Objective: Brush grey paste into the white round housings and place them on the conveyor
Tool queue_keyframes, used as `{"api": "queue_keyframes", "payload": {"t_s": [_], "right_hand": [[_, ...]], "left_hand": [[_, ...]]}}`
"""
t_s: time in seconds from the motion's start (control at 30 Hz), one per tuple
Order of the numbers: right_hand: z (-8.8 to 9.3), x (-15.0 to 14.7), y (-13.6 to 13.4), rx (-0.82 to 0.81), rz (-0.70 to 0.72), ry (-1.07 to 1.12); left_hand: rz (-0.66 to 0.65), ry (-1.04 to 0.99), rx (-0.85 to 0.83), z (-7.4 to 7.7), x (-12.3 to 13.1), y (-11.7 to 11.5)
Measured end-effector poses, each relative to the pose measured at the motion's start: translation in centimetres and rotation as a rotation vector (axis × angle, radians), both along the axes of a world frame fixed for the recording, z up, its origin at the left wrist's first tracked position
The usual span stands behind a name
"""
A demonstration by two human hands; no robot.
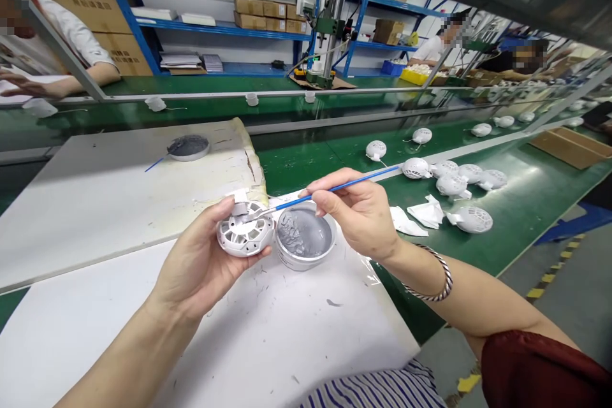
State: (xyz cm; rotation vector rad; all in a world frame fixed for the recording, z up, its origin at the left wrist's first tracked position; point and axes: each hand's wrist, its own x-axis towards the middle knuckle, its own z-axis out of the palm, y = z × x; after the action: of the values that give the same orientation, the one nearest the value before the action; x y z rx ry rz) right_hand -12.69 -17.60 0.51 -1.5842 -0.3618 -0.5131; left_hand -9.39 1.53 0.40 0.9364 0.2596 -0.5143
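Open room lies on the near part of the white board [268, 344], below both wrists. Farther in, the paste dish [305, 239] stands between the left hand [201, 261], gripping a round shell [245, 236], and the right hand [358, 213], whose brush [344, 187] slants across above it. Rightward, paper scraps [421, 215] and loose shells [449, 182] crowd the green belt [526, 204]. Behind, the second board [95, 191] carries only another dish [188, 147].

Left hand [201, 264] palm up, curled in grip — right hand [358, 213] pinching, wrist bent inward.
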Motion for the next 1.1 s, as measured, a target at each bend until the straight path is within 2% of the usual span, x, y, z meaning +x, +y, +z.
{"api": "queue_keyframes", "payload": {"t_s": [0.13,0.37,0.57,0.67,0.73,0.83,0.93,1.1], "right_hand": [[0.0,-0.4,-0.1,-0.053,-0.047,-0.046],[0.4,-1.1,-0.5,-0.113,-0.060,-0.093],[0.7,-1.6,-0.8,-0.229,-0.022,-0.197],[1.6,-1.9,-1.4,-0.279,-0.023,-0.265],[2.6,-2.4,-2.3,-0.189,-0.116,-0.306],[4.2,-3.5,-3.9,-0.019,-0.356,-0.402],[4.8,-5.1,-5.6,-0.048,-0.539,-0.401],[4.1,-8.1,-7.9,-0.109,-0.748,-0.384]], "left_hand": [[0.023,0.001,0.012,-0.2,-0.4,0.1],[-0.113,-0.036,-0.051,-0.7,-0.6,0.3],[-0.154,-0.087,-0.020,-0.6,-0.8,0.1],[-0.173,-0.074,-0.009,-0.6,-0.8,0.2],[-0.155,-0.068,0.005,-0.7,-0.7,0.4],[-0.099,-0.114,0.058,-0.8,-0.3,0.6],[-0.065,-0.152,0.109,-0.7,0.0,0.6],[0.055,-0.107,0.152,-1.1,0.7,0.7]]}}
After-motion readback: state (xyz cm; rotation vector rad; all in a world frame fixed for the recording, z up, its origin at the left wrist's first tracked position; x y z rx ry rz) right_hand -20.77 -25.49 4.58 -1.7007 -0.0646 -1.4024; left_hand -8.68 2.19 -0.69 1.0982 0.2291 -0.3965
